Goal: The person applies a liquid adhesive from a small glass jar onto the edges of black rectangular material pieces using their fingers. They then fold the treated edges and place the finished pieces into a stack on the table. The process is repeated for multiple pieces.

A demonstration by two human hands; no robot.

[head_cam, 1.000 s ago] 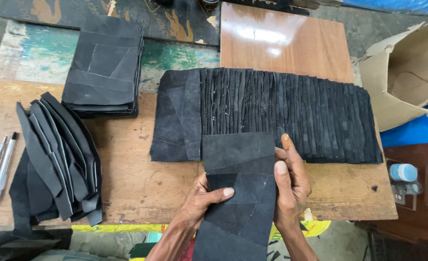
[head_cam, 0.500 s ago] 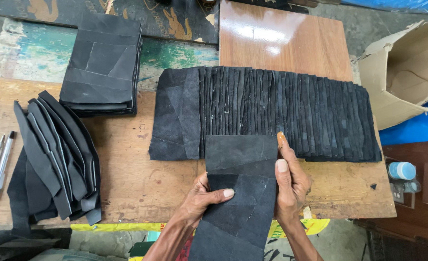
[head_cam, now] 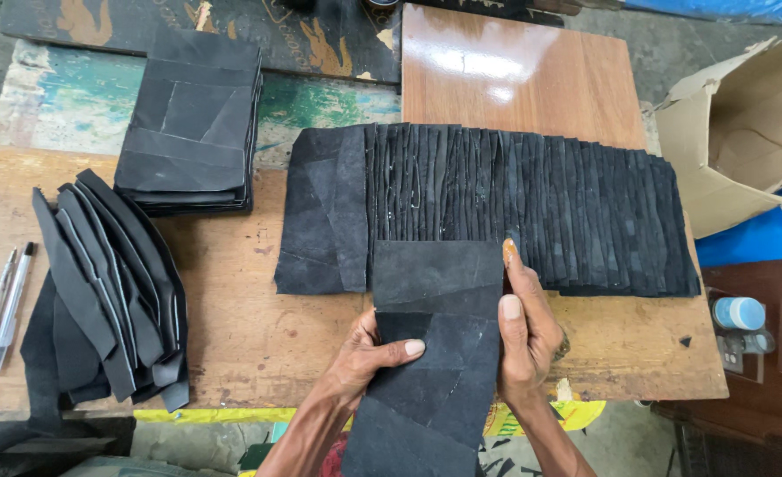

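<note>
Held a long black leather strip (head_cam: pixel 430 353) lengthwise, far end toward the fanned row of black pieces (head_cam: pixel 532 208), near end past the table edge (head_cam: pixel 258 389). Left hand (head_cam: pixel 369 353) and right hand (head_cam: pixel 523 331) pinched shut on its sides. Bare wood leftward; open brown cardboard box (head_cam: pixel 735 132) far right.

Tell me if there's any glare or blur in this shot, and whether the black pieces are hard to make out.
Head view: sharp overall, with soft daylight. Glare whitens the varnished board. The black piece held by the left hand and right hand shows faint seams; the overlapped row behind reads only by edge highlights.
</note>
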